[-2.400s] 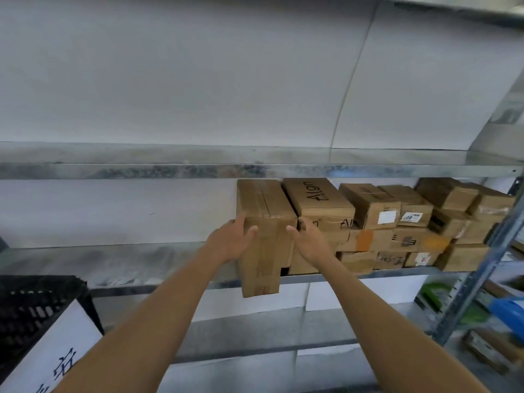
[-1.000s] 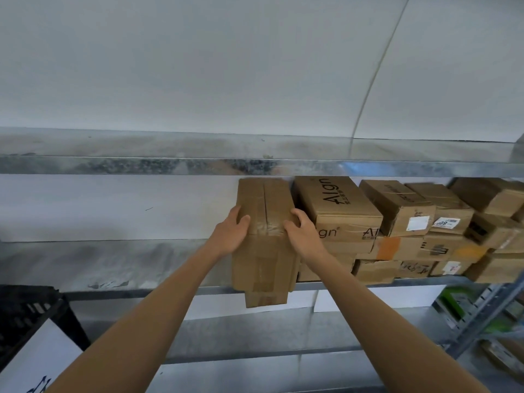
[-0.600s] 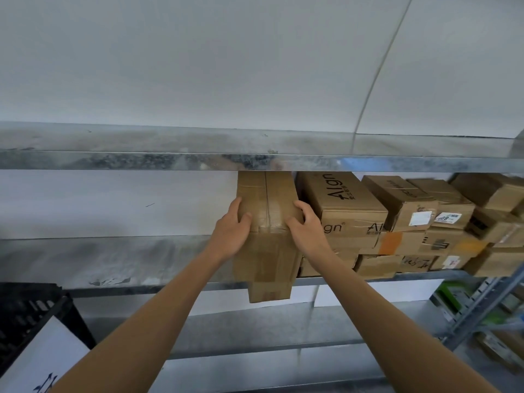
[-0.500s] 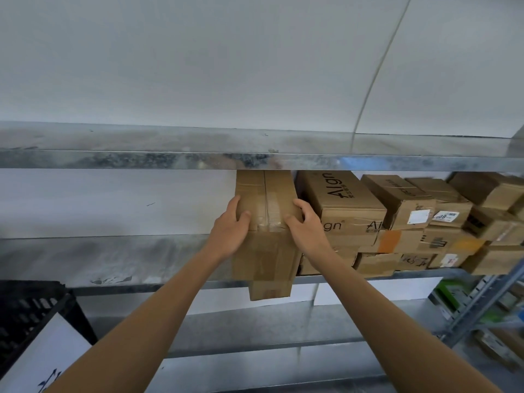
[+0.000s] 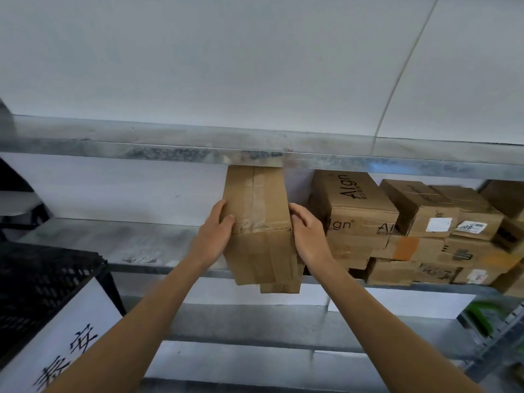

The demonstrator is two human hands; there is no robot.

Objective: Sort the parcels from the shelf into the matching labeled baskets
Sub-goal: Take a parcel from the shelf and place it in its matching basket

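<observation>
A tall brown cardboard parcel point(image 5: 259, 222), taped down its middle, stands at the front of the metal shelf point(image 5: 85, 245) and juts past the shelf's edge. My left hand point(image 5: 217, 232) grips its left side and my right hand point(image 5: 307, 232) grips its right side. Its top is hidden behind the upper shelf's rim. Right of it is a gap, then a stack of brown parcels, topped by one printed "Align" point(image 5: 354, 205). At the lower left stands a black mesh basket point(image 5: 42, 282) with a white label point(image 5: 65, 341) bearing black characters.
The upper shelf rim point(image 5: 198, 153) runs just above the held parcel. Several more stacked parcels point(image 5: 442, 231) fill the shelf's right half. The shelf's left half is bare metal. A shelf upright point(image 5: 499, 336) and green items point(image 5: 482, 316) sit at the lower right.
With both hands on it, the parcel has shifted left, opening a gap between it and the "Align" parcel. More of the basket and its label shows at lower left.
</observation>
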